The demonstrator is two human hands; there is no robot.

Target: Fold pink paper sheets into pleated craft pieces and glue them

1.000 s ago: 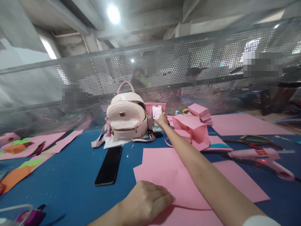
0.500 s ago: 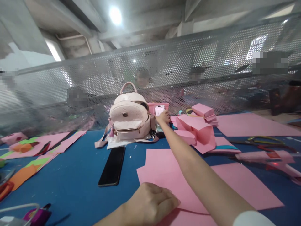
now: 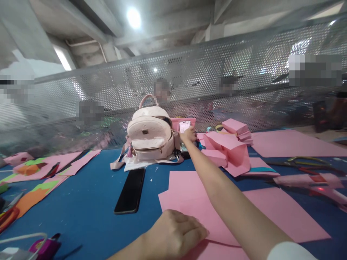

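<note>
My left hand (image 3: 177,233) rests at the bottom middle on pink sheets (image 3: 187,191), its fingers together and closed over the edge of one sheet. My right arm reaches across the table, and my right hand (image 3: 189,134) is at a small upright rectangle with a bright screen-like face (image 3: 184,126), possibly a phone. The fingers of that hand look curled; whether they grip or only touch something is hidden. Just left of it stands a pale pink backpack (image 3: 149,133), partly unzipped. A black phone (image 3: 130,191) lies flat in front of the bag.
Folded pink pieces (image 3: 227,151) are heaped right of my right hand. Farther right lie scissors (image 3: 306,162) and a pink glue gun (image 3: 306,180) with a red light. Coloured sheets (image 3: 35,195) and orange-handled scissors (image 3: 9,218) are at left. A perforated metal screen (image 3: 114,94) bounds the table's back.
The view has shifted very slightly. Both hands stay where they were, the left on the pink sheets and the right beside the bag.
</note>
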